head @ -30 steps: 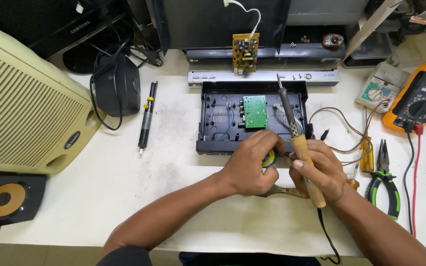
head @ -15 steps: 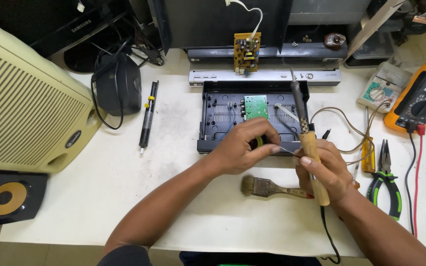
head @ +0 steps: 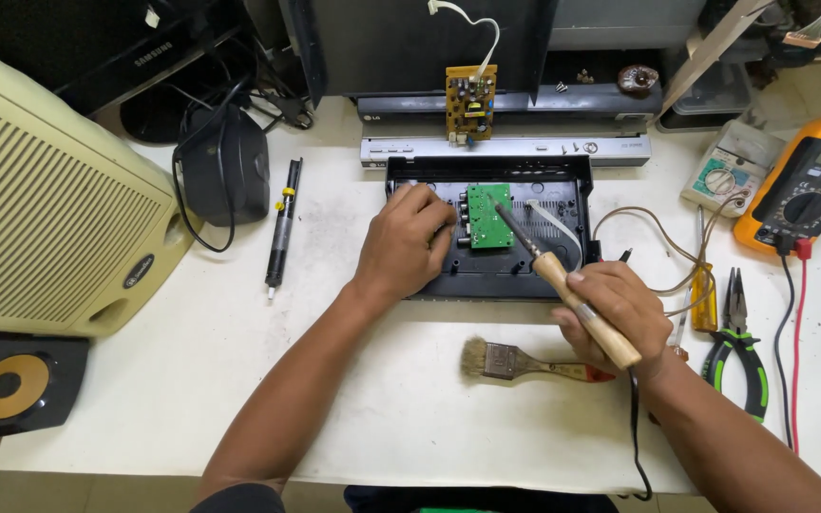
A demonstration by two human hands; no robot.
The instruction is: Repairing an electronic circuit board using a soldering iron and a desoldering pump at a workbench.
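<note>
Item: black plastic chassis [head: 525, 275], open-topped, lay at table centre, toward twelve o'clock from the person. Inside it sat a green circuit board [head: 489, 216], flat, just right of the left hand.

Left hand [head: 406, 242]: rested palm-down in the chassis's left half, fingers curled over the interior floor; whether it gripped anything could not be told.

Right hand [head: 615, 309]: at four o'clock of the chassis, closed fully round the wooden handle of a soldering iron [head: 563, 280]. The iron slanted toward ten o'clock, its metal tip over the green circuit board; contact could not be told.

Surroundings: paintbrush [head: 525, 363] on the white table [head: 144, 380], at six o'clock of the chassis. Black desoldering pump [head: 280, 237] at nine o'clock. Green-handled pliers [head: 738, 342] and orange multimeter [head: 810, 185] at three o'clock. Cream speaker cabinet [head: 40, 218] at far nine o'clock. A yellow-brown circuit board [head: 470, 100] stood upright at twelve o'clock.
</note>
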